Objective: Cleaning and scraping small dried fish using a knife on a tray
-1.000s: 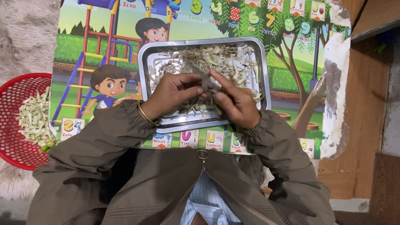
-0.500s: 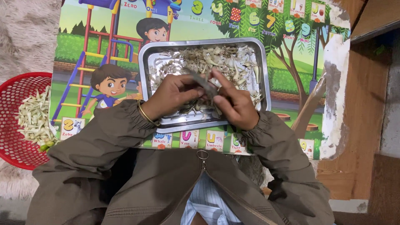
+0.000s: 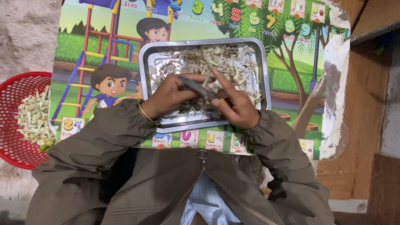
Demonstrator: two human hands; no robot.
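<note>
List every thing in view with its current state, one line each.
Metal tray: flat on the board, holding pale peelings.
Red basket: partly filled with pale strips.
Picture board: flat, right edge worn.
Left hand: pinching a small grey piece.
Right hand: gripping the same piece.

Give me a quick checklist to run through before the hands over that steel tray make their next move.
1. Both hands over the steel tray: ok.
2. Left hand and right hand meet on a thin dark piece: ok.
3. What that piece is: cannot tell.
4. Pale scraps lie inside the tray: ok.
5. Red basket beside the picture board already holds pale green strips: ok.
</note>
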